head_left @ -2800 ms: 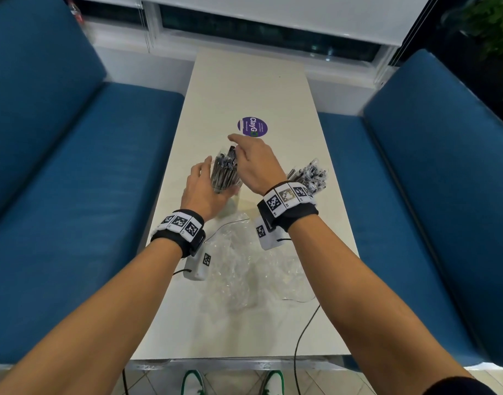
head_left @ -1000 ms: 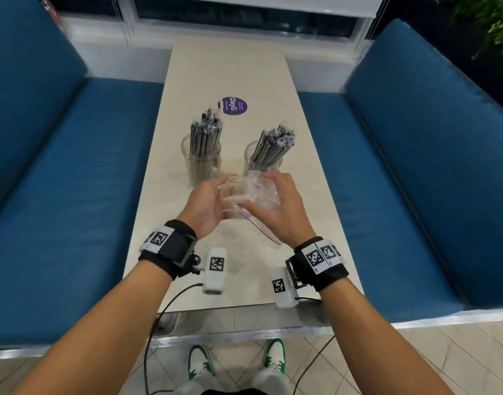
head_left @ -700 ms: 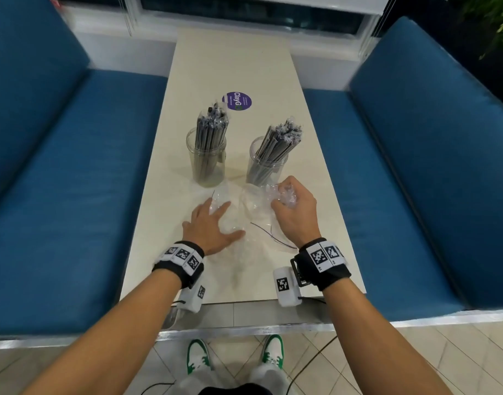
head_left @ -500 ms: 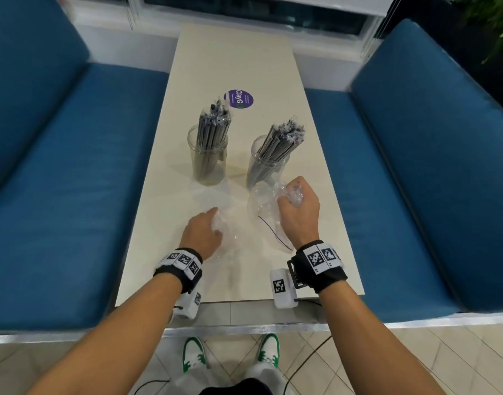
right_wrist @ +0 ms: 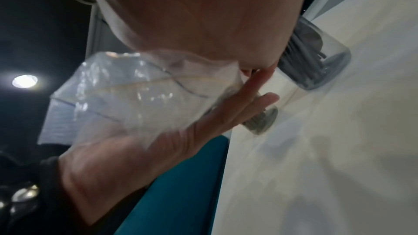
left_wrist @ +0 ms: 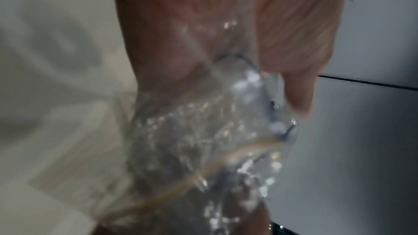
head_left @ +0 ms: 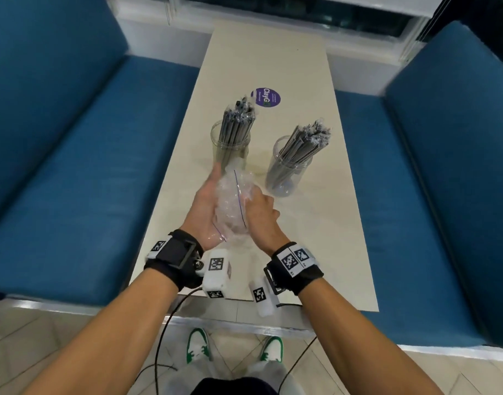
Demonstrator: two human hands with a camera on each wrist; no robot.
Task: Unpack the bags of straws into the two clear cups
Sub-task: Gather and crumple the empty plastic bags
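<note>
Two clear cups stand on the pale table (head_left: 315, 229), both full of wrapped grey straws: the left cup (head_left: 230, 146) and the right cup (head_left: 286, 172) (right_wrist: 316, 63). In front of them, above the table, I hold the crumpled empty plastic bags (head_left: 231, 203) (left_wrist: 203, 131) (right_wrist: 126, 96) between both hands. My left hand (head_left: 203, 203) (right_wrist: 203, 126) lies flat against the bags with straight fingers, palm turned right. My right hand (head_left: 260, 212) grips the bags from the right, its fingers curled into the plastic.
A purple round sticker (head_left: 266, 97) lies on the table behind the cups. Blue benches flank the table on the left (head_left: 73, 166) and right (head_left: 429, 181). The table's near edge (head_left: 244, 302) is just under my wrists.
Both hands lifted off the table and came together at the left. The right hand brought its crumpled bag against the one the left hand picked up.
</note>
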